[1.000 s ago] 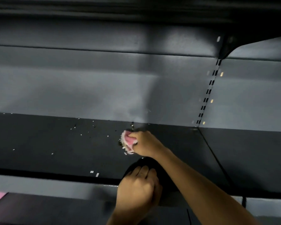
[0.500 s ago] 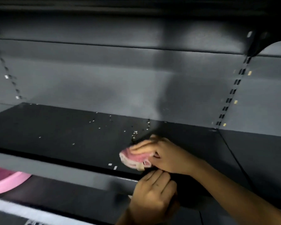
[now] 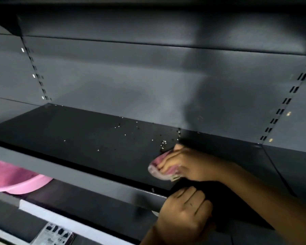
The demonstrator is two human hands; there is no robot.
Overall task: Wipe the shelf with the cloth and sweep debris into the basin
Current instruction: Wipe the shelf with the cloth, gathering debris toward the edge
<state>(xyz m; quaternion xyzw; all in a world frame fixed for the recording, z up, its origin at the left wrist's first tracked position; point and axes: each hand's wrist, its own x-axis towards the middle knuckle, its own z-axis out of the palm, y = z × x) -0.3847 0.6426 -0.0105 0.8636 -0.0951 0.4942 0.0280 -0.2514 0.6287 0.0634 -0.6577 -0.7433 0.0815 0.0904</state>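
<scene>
Cloth point(image 3: 158, 171), one, right hand point(image 3: 193, 163); dark basin point(image 3: 237, 207), one, left hand point(image 3: 184, 214)

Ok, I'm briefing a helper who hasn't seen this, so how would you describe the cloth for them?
Find the dark shelf running across the middle. Near its front edge on the right, the right hand holds a bunched pink cloth. Unlike the pink tub lower left, it is crumpled and lies on the shelf, not below it.
</scene>
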